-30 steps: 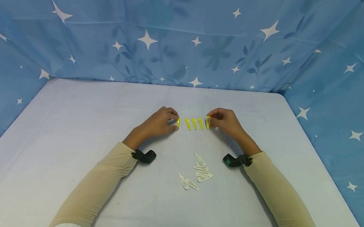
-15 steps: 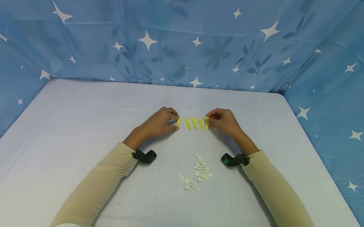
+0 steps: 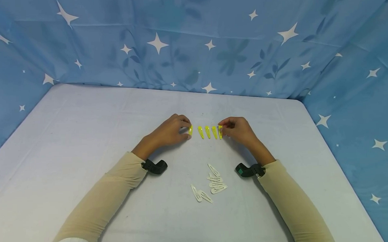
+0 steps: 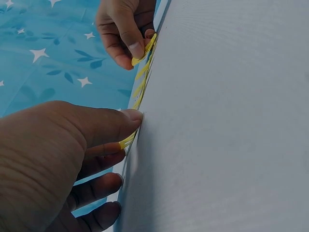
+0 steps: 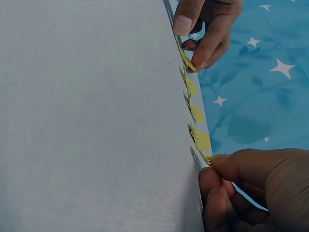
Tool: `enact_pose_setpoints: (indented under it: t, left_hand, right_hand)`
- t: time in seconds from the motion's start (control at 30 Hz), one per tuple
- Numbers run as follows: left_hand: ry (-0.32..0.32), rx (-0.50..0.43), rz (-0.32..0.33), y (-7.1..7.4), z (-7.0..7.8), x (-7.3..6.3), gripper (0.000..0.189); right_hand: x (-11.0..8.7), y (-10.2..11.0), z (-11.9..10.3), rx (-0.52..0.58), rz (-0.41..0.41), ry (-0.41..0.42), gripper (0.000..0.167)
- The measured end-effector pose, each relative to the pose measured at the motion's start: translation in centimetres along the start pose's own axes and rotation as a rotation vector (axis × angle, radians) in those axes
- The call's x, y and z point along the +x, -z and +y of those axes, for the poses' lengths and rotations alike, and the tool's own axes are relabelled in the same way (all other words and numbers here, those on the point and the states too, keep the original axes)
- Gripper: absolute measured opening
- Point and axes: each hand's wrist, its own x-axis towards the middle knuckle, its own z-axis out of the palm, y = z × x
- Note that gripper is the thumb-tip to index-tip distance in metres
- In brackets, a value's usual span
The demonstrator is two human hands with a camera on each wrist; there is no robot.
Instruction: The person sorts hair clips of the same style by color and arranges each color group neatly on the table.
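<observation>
A row of yellow snap hair clips lies across the white table in the head view. My left hand (image 3: 169, 131) pinches the leftmost yellow hair clip (image 3: 190, 130) between thumb and fingertips, at its two ends. At the other end of the row, my right hand (image 3: 240, 130) pinches the rightmost yellow hair clip (image 3: 220, 132), which stands close beside its neighbour. Between the hands lie three more, the middle one (image 3: 208, 132) evenly spaced from those beside it. Both wrist views show the row at a low slant; fingers partly cover the end clips.
Nearer the person, several white hair clips (image 3: 216, 184) overlap in a loose pile. Left of that pile, two more white clips (image 3: 195, 193) touch each other. A blue star-patterned curtain (image 3: 185, 46) hangs behind the white table (image 3: 116, 113) and along its sides.
My right hand has shifted slightly left and toward the person with its yellow hair clip, bringing it closer to the row. The left hand stays in place on its clip.
</observation>
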Motion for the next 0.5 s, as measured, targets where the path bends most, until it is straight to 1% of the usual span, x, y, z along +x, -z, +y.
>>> enact_pose_setpoints:
  t: [0.27,0.5]
  left_hand:
    - [0.016,-0.006,-0.004,0.15,0.19,0.03,0.040]
    - [0.005,-0.003,0.000,0.20,0.13,0.04,0.039]
  right_hand:
    - [0.04,0.05,-0.49,-0.070,-0.007,-0.013,0.021]
    - [0.15,0.09,-0.92,-0.114,-0.025,-0.033,0.019]
